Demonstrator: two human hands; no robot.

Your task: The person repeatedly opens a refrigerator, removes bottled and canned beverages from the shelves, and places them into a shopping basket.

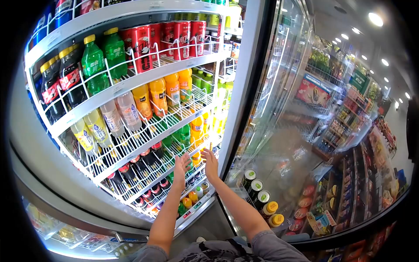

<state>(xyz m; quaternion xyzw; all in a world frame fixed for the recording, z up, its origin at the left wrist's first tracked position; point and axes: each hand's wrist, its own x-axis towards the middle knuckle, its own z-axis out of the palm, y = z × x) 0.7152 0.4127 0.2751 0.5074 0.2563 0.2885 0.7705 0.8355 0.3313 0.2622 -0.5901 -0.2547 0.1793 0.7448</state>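
Both my hands reach toward the lower shelves of a lit drinks fridge, palms turned to each other with a gap between them. My left hand (180, 168) is open, its fingers apart, holding nothing. It is nearest to green bottles (184, 133) and a white wire shelf. My right hand (211, 163) is also open and empty, beside a column of orange drink bottles (197, 131) at the fridge's right side. Whether any fingertip touches a bottle, I cannot tell. Dark cola bottles (150, 153) with red caps lie lower on the left.
Higher shelves hold red cans (141, 48), green soda bottles (93, 61), cola bottles (70, 74) and orange juice bottles (157, 94). White wire rails (131, 118) front the shelves. A glass door (279, 144) stands at right, with several cans (255, 187) by its base and store shelving beyond.
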